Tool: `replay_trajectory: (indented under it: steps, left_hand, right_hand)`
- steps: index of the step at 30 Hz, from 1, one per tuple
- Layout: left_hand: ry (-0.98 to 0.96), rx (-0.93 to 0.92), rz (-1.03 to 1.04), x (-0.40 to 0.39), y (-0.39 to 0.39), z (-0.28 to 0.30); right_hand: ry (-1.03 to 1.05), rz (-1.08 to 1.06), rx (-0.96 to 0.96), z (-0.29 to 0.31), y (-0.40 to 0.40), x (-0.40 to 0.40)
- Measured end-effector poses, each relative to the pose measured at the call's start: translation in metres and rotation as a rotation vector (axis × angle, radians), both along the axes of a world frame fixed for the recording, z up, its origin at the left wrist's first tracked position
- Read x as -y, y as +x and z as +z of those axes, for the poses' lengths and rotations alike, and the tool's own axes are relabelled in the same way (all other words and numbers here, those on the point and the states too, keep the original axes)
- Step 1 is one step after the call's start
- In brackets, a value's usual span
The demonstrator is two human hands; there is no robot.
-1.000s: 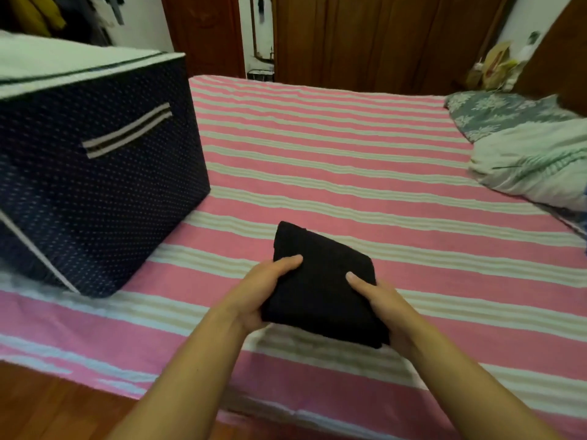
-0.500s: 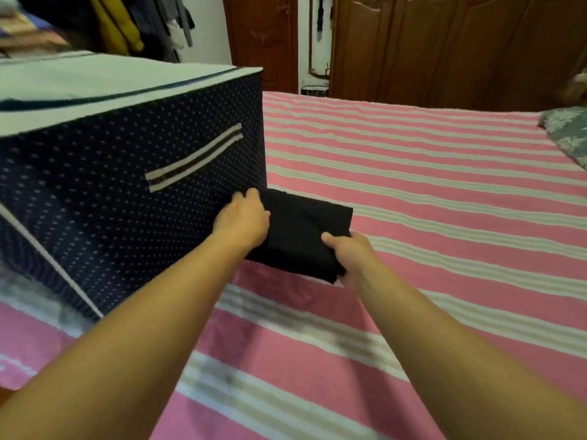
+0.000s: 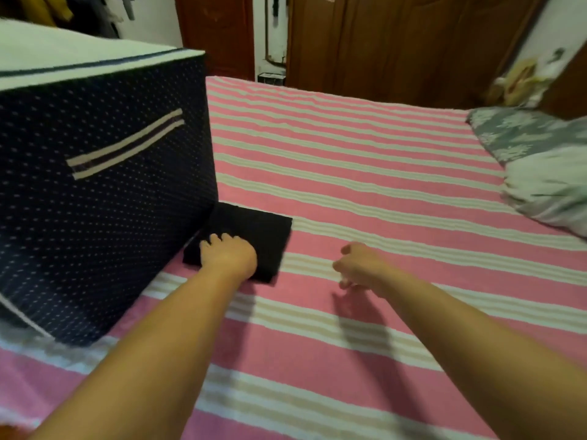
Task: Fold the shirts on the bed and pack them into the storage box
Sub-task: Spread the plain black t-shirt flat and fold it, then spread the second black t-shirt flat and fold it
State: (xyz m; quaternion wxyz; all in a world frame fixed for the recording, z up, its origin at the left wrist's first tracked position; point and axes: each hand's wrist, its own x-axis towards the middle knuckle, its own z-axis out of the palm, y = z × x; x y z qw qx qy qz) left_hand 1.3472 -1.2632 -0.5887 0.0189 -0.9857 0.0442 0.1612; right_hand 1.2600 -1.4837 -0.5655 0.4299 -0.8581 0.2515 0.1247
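A folded black shirt [image 3: 254, 230] lies flat on the pink striped bed [image 3: 365, 173], its left edge against the lower corner of the navy dotted storage box [image 3: 104, 198]. My left hand [image 3: 230, 255] rests on top of the shirt's near part, with the fingers lying on the fabric and the thumb hidden. To the right of the shirt and apart from it, my right hand [image 3: 359, 266] hovers just over the bedsheet with loosely curled fingers and holds nothing. The box shows its side with a striped handle and its white top.
A grey floral pillow [image 3: 521, 134] and a pale crumpled blanket [image 3: 552, 192] lie at the bed's right side. Dark wooden wardrobe doors [image 3: 397, 42] stand behind the bed. Clothes hang at the top left.
Both hands carried the folded shirt left and set it down against the box. My right hand let go and drew back to the right; my left hand now lies on top.
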Motion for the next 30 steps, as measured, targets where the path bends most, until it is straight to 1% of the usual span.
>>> replay_trajectory:
  steps: [2, 4, 8, 10, 12, 14, 15, 19, 21, 23, 27, 29, 30]
  left_hand:
    - [0.010, 0.118, -0.102, 0.040, -0.029, 0.026]
    - [-0.065, 0.256, -0.282, 0.094, -0.059, 0.048]
    - [-0.286, 0.242, -0.540, 0.223, -0.132, 0.097]
    - [-0.329, 0.295, -0.651, 0.279, -0.168, 0.123]
    - [-0.342, 0.341, -0.734, 0.328, -0.198, 0.144]
    - [-0.332, 0.354, -0.778, 0.370, -0.221, 0.159]
    - [-0.316, 0.363, -0.798, 0.388, -0.231, 0.165]
    - [-0.242, 0.392, -0.867, 0.449, -0.264, 0.178]
    - [-0.194, 0.403, -0.919, 0.472, -0.273, 0.182]
    - [-0.165, 0.414, -0.962, 0.488, -0.276, 0.184]
    - [-0.145, 0.415, -0.974, 0.500, -0.272, 0.184]
    - [-0.130, 0.414, -0.969, 0.497, -0.266, 0.181]
    - [-0.120, 0.412, -0.964, 0.493, -0.261, 0.179]
  right_hand:
    - [-0.065, -0.031, -0.007, 0.017, -0.030, 0.039]
    - [-0.111, -0.079, -0.014, 0.036, -0.068, 0.083]
    - [-0.252, -0.182, -0.034, 0.070, -0.157, 0.190]
    - [-0.316, -0.241, -0.031, 0.086, -0.200, 0.245]
    - [-0.417, -0.276, -0.052, 0.100, -0.243, 0.298]
    - [-0.577, -0.309, -0.089, 0.108, -0.288, 0.348]
    - [-0.644, -0.362, -0.087, 0.110, -0.310, 0.372]
    - [-0.843, -0.556, 0.009, 0.105, -0.378, 0.451]
    - [-0.873, -0.578, 0.037, 0.104, -0.396, 0.478]
    - [-0.906, -0.544, 0.027, 0.106, -0.402, 0.498]
    - [-0.962, -0.362, -0.058, 0.109, -0.381, 0.524]
    - [-0.972, -0.344, -0.130, 0.104, -0.370, 0.535]
    - [-0.945, -0.380, -0.144, 0.102, -0.367, 0.544]
